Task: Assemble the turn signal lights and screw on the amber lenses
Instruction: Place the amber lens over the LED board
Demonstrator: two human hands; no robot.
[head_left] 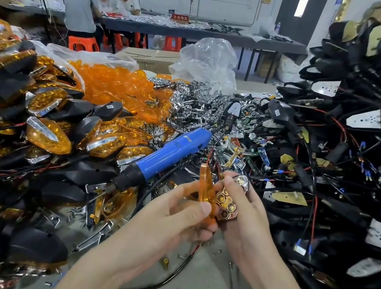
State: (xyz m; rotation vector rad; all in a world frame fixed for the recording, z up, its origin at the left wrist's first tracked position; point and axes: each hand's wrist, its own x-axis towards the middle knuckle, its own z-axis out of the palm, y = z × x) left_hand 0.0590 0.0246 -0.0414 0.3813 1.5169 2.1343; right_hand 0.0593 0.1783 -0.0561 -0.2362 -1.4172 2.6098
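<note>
Amber lens meeting reflector unit, near centre of the bench.

At left lies a heap of finished lights (46, 134), too many to count, with one blue electric screwdriver (167, 155) lying idle beside it. The left hand (179, 216) pinches one amber lens (206, 188) between thumb and curled fingers. The right hand (245, 217) curls round one chrome reflector unit (227, 204), which touches the lens. The lens probably needs squaring to the reflector's outline and seating flush before any screw goes in, or it may bind or crack. To the right rises an uncountable stack of black wired housings (366, 124).
</note>
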